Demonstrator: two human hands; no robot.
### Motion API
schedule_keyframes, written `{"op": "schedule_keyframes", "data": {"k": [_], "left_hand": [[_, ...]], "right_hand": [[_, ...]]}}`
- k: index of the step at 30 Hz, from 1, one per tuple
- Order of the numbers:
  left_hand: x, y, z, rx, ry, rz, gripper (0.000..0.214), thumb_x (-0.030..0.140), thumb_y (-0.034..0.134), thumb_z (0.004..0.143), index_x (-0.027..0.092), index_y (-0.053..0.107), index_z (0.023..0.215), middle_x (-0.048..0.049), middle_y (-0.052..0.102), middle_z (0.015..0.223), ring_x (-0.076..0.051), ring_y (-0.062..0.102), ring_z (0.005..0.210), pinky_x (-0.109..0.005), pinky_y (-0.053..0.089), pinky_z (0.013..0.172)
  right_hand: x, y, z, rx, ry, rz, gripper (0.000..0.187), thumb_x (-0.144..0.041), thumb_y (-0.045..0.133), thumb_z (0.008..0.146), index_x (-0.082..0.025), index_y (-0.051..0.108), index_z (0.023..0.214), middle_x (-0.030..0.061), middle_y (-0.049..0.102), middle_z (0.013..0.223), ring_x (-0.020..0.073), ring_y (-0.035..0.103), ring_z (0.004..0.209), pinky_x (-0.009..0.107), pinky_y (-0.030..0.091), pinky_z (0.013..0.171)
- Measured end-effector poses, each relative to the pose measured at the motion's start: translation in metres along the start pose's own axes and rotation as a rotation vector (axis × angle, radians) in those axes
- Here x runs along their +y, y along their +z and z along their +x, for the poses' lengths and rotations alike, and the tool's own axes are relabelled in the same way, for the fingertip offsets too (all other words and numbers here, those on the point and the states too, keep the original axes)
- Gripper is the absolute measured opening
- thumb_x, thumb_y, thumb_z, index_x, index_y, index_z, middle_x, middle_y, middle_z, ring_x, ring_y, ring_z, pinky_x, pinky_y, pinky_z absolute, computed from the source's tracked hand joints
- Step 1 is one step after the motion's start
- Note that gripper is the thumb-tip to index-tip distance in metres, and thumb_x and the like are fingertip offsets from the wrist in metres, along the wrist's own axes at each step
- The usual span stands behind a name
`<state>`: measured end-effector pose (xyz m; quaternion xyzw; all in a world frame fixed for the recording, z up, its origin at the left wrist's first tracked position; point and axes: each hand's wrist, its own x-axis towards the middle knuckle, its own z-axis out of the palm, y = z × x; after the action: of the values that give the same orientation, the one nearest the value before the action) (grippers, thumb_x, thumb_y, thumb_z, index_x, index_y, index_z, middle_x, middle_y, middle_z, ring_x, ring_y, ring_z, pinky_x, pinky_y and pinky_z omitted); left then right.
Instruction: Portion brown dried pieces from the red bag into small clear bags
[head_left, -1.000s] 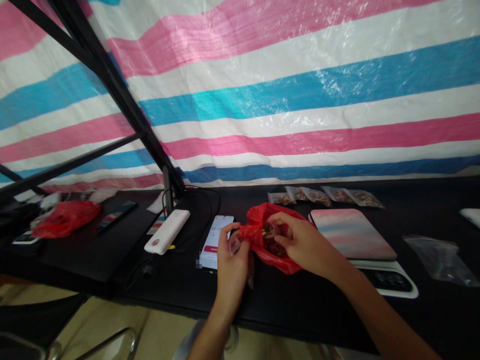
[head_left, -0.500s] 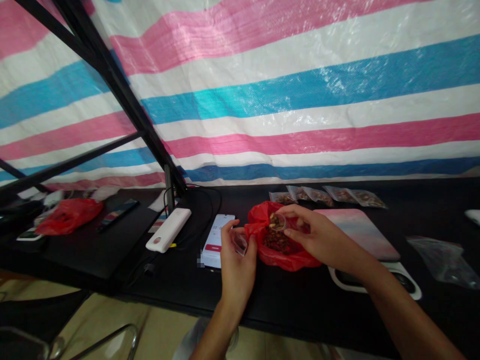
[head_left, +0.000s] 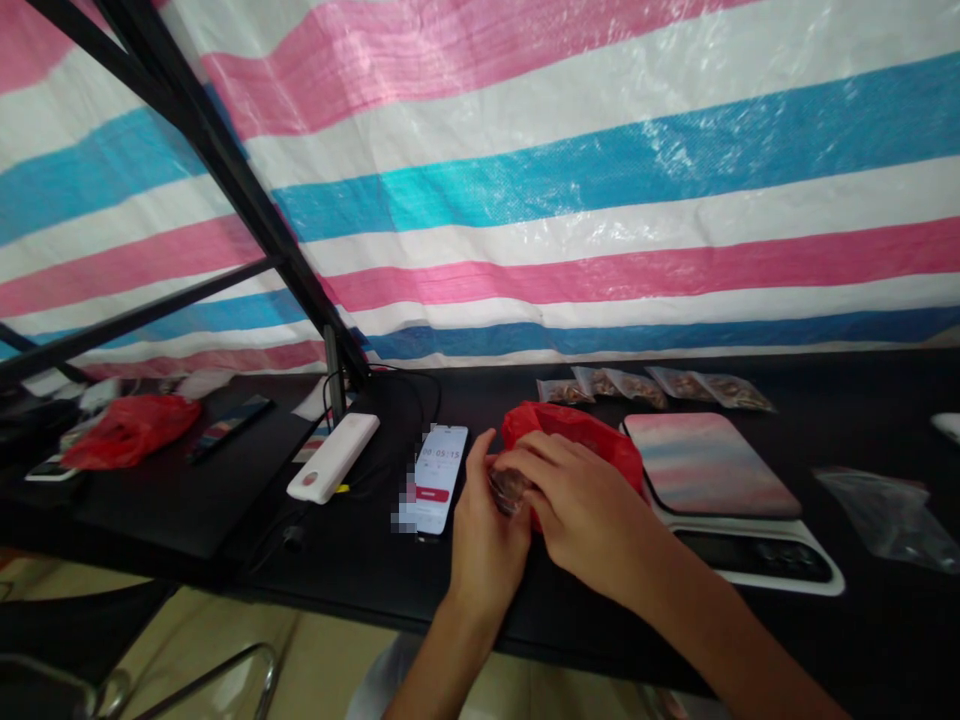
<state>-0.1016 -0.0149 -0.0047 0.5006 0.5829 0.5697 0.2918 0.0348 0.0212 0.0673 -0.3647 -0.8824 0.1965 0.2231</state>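
Note:
My left hand (head_left: pixel 487 550) is closed around a small clear plastic bag, largely hidden between its fingers. My right hand (head_left: pixel 592 520) pinches a small clear plastic cup (head_left: pixel 511 484), tipped at the mouth of that bag. The two hands meet in front of a red plastic bag (head_left: pixel 611 445). Its brown, dried-looking contents are now covered by my right hand. To the right of the red bag sits a white kitchen scale (head_left: pixel 712 465) with a pink and blue top plate.
Several filled clear packets (head_left: pixel 637 388) lie along the back. More clear bags (head_left: pixel 889 515) are at the right. A phone (head_left: pixel 441 480) showing a timer and a white power bank (head_left: pixel 334 458) lie left. A black frame post (head_left: pixel 225 160) stands before striped sheeting (head_left: pixel 600 190).
My right hand has moved left with the cup, from over the red bag to the small bag in my left hand. More of the scale now shows.

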Motion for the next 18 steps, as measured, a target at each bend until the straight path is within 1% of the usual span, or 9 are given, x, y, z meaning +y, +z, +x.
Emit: {"op": "schedule_keyframes", "data": {"k": [4, 6, 8, 11, 15, 18], "left_hand": [[0.0015, -0.0009, 0.0003, -0.001, 0.007, -0.053, 0.075, 0.009, 0.072, 0.077, 0.025, 0.047, 0.146, -0.0088, 0.071, 0.119, -0.025, 0.070, 0.108, -0.034, 0.052, 0.095], [0.0017, -0.0011, 0.0005, -0.018, 0.015, -0.060, 0.076, 0.008, 0.072, 0.078, 0.027, 0.046, 0.147, -0.0081, 0.071, 0.120, -0.024, 0.071, 0.106, -0.033, 0.052, 0.093], [0.0021, -0.0013, 0.0006, -0.026, 0.030, -0.046, 0.076, 0.008, 0.070, 0.079, 0.027, 0.044, 0.147, -0.0083, 0.070, 0.121, -0.024, 0.070, 0.107, -0.033, 0.052, 0.094], [0.0035, -0.0019, 0.0004, -0.014, 0.031, -0.049, 0.076, 0.010, 0.069, 0.080, 0.026, 0.039, 0.149, -0.0088, 0.066, 0.120, -0.024, 0.068, 0.109, -0.035, 0.051, 0.097], [0.0041, -0.0033, 0.0005, -0.001, -0.004, -0.090, 0.078, 0.010, 0.068, 0.080, 0.025, 0.034, 0.148, -0.0063, 0.063, 0.113, -0.021, 0.068, 0.099, -0.034, 0.052, 0.093], [0.0025, -0.0044, 0.0002, 0.016, 0.002, -0.085, 0.076, 0.013, 0.070, 0.080, 0.025, 0.035, 0.147, -0.0047, 0.061, 0.110, -0.021, 0.066, 0.097, -0.034, 0.052, 0.092]], "right_hand": [[0.0006, 0.0035, 0.0026, 0.000, -0.136, -0.162, 0.049, 0.004, 0.052, 0.080, -0.020, 0.068, 0.120, 0.0100, 0.068, 0.120, 0.0282, 0.060, 0.112, 0.048, 0.049, 0.100], [0.0013, 0.0041, 0.0029, 0.034, -0.208, -0.198, 0.049, 0.004, 0.053, 0.078, -0.019, 0.067, 0.119, 0.0105, 0.068, 0.119, 0.0287, 0.060, 0.111, 0.048, 0.050, 0.098], [0.0014, 0.0040, 0.0025, 0.065, -0.250, -0.189, 0.050, 0.005, 0.052, 0.078, -0.019, 0.068, 0.118, 0.0105, 0.068, 0.120, 0.0280, 0.060, 0.110, 0.047, 0.052, 0.096], [0.0020, 0.0024, 0.0016, 0.067, -0.231, -0.142, 0.054, 0.005, 0.051, 0.080, -0.023, 0.068, 0.123, 0.0087, 0.068, 0.122, 0.0256, 0.062, 0.109, 0.044, 0.052, 0.095], [0.0047, -0.0006, 0.0010, 0.025, -0.162, -0.120, 0.051, 0.000, 0.052, 0.086, -0.025, 0.067, 0.129, 0.0086, 0.067, 0.120, 0.0260, 0.063, 0.109, 0.043, 0.053, 0.095], [0.0046, -0.0009, 0.0012, 0.018, -0.161, -0.085, 0.054, 0.002, 0.050, 0.086, -0.025, 0.068, 0.130, 0.0083, 0.067, 0.124, 0.0257, 0.062, 0.112, 0.043, 0.052, 0.097]]}}
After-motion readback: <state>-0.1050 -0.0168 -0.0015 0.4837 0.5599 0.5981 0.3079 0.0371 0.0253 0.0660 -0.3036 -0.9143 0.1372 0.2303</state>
